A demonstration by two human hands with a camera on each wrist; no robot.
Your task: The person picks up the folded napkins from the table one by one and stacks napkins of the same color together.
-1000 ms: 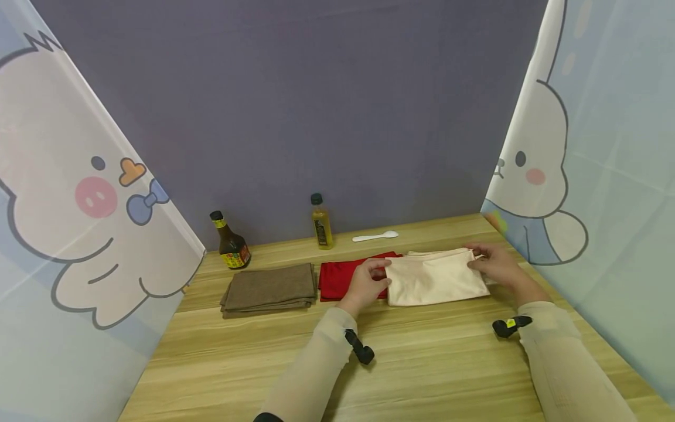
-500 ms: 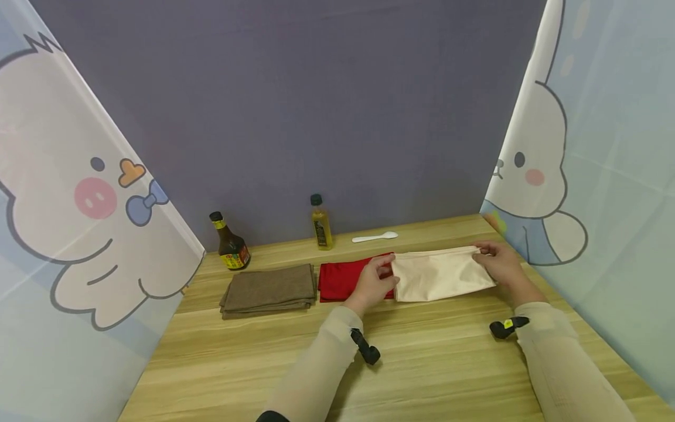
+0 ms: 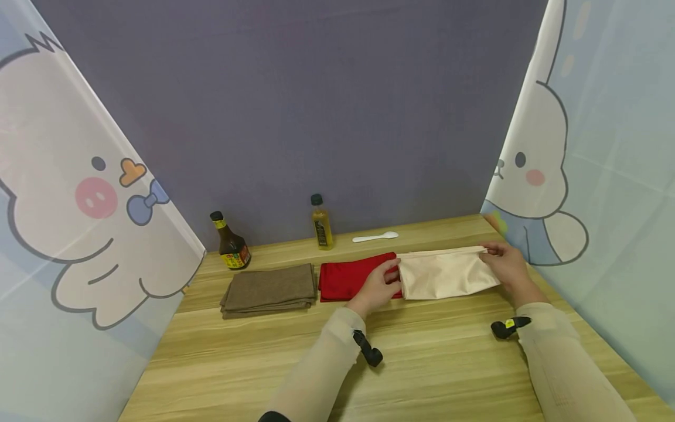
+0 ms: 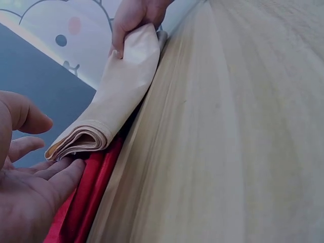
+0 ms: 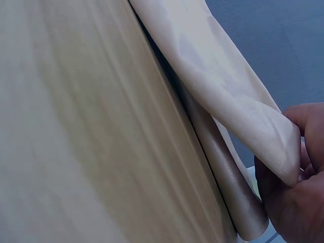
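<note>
A folded cream cloth (image 3: pixel 448 274) stretches between my hands at the right of the table. My right hand (image 3: pixel 506 266) pinches its far right end; in the right wrist view that end (image 5: pixel 268 147) is lifted, and a darker beige fold (image 5: pixel 230 174) lies below it on the table. My left hand (image 3: pixel 377 287) is at the cloth's left end, over a folded red cloth (image 3: pixel 345 280). The left wrist view has the left fingers (image 4: pixel 63 179) extended along the rolled layers, fingertips right at the lower edge, the thumb apart from the cloth.
A folded brown cloth (image 3: pixel 271 287) lies left of the red one. Behind stand a dark sauce bottle (image 3: pixel 232 246) and a small oil bottle (image 3: pixel 321 225), with a white spoon (image 3: pixel 375 237) lying nearby. Printed cartoon curtains (image 3: pixel 622 146) flank the wooden table (image 3: pixel 422 363).
The cream cloth has shifted a little to the right, both hands moving with it. Its back edge now looks straighter, and more of the red cloth shows.
</note>
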